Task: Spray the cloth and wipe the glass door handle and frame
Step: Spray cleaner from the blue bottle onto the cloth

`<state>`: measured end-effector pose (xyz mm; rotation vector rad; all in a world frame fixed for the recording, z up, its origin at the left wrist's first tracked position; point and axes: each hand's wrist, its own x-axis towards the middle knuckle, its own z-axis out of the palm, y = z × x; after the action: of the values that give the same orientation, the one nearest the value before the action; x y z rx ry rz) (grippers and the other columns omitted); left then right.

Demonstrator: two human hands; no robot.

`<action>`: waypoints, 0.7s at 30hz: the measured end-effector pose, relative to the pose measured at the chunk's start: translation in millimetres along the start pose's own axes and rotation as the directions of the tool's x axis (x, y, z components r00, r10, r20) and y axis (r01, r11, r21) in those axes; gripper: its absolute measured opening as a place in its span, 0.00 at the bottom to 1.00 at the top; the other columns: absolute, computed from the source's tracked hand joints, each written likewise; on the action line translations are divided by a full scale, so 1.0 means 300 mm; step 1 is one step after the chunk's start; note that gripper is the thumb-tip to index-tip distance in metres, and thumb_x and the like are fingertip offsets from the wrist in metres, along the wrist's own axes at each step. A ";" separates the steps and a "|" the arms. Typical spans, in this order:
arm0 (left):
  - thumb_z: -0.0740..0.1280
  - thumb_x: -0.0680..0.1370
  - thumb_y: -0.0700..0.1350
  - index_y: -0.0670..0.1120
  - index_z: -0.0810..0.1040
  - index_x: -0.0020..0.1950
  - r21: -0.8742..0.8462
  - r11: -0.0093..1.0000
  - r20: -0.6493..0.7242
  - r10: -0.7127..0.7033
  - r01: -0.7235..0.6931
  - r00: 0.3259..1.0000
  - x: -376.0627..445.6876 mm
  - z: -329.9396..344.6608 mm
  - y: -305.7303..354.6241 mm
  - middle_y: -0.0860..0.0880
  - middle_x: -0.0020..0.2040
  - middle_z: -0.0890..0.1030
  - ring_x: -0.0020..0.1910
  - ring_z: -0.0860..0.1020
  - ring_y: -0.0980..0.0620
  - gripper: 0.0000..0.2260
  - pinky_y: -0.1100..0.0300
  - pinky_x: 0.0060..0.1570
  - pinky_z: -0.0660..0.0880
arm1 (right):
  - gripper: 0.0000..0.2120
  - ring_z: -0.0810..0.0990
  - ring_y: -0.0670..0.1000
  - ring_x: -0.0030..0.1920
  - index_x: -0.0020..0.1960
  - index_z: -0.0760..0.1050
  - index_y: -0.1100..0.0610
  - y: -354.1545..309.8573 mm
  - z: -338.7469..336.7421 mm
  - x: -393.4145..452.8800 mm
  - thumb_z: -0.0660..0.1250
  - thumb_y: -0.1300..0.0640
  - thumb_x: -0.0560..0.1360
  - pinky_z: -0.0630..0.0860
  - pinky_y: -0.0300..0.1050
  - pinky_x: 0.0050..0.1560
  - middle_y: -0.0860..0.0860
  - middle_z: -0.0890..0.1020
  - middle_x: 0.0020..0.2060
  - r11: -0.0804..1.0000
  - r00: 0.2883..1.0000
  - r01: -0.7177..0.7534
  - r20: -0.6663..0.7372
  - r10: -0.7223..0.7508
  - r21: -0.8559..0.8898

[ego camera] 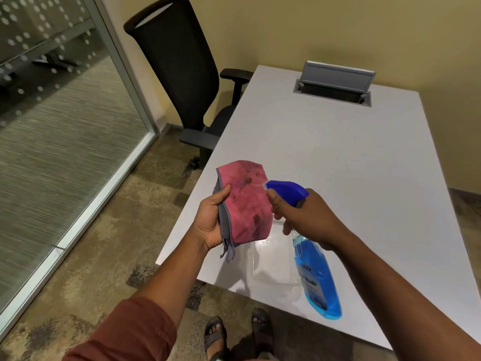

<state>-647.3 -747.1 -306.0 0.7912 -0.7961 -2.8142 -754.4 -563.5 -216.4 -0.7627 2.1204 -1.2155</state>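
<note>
Over the white desk's (338,152) corner, left hand (209,225) pinches the pink cloth (244,204) upright; right hand (304,217) wraps the blue spray bottle (316,272), finger on trigger, nozzle almost touching. Overspray could wet the desk, and that loose grip might drop the cloth.

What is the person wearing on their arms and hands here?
Both hands, left hand and right hand, are bare: no gloves, rings or watch visible. The left arm has a rust-red sleeve pushed up near the elbow; the right forearm shows no sleeve in view.
</note>
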 end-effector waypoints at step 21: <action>0.67 0.80 0.49 0.44 0.75 0.72 0.020 1.000 -0.004 -0.008 0.008 1.000 -0.013 0.013 -0.020 0.38 0.71 0.75 0.68 0.75 0.37 0.22 0.37 0.68 0.71 | 0.26 0.83 0.49 0.29 0.46 0.80 0.53 -0.030 -0.064 -0.075 0.64 0.30 0.70 0.76 0.39 0.34 0.48 0.85 0.34 0.994 0.987 -0.061 -0.142 0.073 0.086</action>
<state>-645.9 -739.4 -304.4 0.8047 -0.8241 -2.8154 -751.3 -540.4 -195.9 -0.5777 2.1787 -1.3481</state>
